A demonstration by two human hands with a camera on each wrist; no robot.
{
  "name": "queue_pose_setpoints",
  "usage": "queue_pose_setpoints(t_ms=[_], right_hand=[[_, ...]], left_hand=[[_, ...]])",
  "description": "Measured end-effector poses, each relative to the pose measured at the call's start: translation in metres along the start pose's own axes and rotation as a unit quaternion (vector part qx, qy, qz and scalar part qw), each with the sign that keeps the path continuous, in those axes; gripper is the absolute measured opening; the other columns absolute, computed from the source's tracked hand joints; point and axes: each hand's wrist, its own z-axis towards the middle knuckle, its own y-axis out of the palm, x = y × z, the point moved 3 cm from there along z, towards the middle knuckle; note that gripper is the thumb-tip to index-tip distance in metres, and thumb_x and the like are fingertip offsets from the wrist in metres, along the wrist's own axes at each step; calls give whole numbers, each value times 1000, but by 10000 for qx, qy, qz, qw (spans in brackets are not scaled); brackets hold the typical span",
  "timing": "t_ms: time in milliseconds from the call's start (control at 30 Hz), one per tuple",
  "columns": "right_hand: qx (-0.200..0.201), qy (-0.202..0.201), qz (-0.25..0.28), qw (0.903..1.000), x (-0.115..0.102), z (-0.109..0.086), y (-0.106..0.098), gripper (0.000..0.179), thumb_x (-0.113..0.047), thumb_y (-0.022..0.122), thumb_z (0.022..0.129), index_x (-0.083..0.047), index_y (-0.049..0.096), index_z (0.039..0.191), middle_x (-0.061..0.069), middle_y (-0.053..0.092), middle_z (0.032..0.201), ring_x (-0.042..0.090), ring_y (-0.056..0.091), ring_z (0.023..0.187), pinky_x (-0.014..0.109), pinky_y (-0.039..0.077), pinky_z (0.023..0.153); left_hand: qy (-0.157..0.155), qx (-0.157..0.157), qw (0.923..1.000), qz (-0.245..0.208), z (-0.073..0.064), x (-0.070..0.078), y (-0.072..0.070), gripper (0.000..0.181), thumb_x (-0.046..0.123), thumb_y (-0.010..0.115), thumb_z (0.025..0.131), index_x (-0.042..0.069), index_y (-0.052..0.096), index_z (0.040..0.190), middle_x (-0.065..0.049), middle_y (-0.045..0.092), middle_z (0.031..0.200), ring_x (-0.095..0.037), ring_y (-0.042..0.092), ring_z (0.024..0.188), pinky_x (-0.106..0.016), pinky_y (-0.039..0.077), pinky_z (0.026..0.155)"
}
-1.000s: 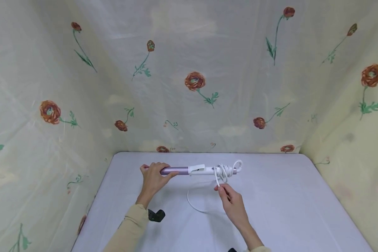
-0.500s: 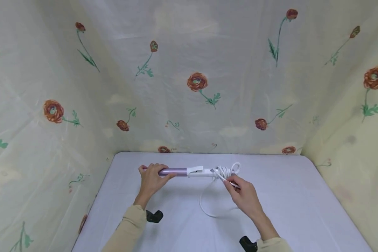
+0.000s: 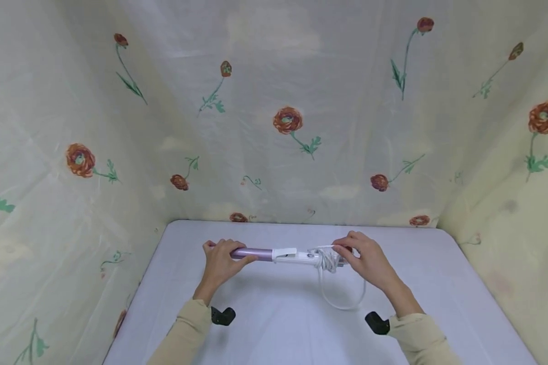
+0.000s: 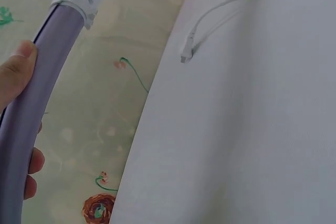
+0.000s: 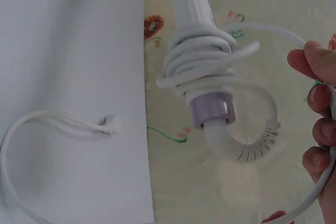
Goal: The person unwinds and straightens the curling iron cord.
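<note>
White tabletop spreads beneath two beige sleeves. Beyond them, the left hand curls firmly round the purple section of a purple-and-white wand, held roughly level above the tabletop. The right hand, fingers bent, pinches the white cord, which is coiled round the wand's white end. Behind rises a floral curtain.

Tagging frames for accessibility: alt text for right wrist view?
White cord wraps in loops around the white end of a wand-like tool, while the right hand at the right edge pinches a free stretch of it. At left, a plug shows against the white table; floral cloth hangs behind.
</note>
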Motion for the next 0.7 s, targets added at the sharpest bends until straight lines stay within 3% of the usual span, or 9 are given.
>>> queue_pose_setpoints(t_ms=[133,333,700], right_hand=[[-340,388,462,9976,19,5,-1,11,-15,67,88,-13,72,97,-7,60,81,5,44,69,21,40,60],[-875,1131,847,9861,38,3,0,18,-25,60,93,-14,70,103,-2,64,90,6,51,76,21,46,66],[-1339,1531,1166,9721,63,-3,21,24,-26,57,95,-8,68,105,7,68,97,15,61,85,25,49,73]], left_hand=[[73,-101,9999,-99,-1,0,2,46,59,74,69,20,73,94,4,71,84,-14,52,77,-50,17,88],[219,-236,9987,-390,-4,-1,3,44,57,75,69,21,73,94,5,70,85,-12,51,77,-50,17,89],[334,-204,9967,-715,-4,-4,-2,39,53,77,69,23,71,93,7,70,87,-10,52,79,-48,16,90]])
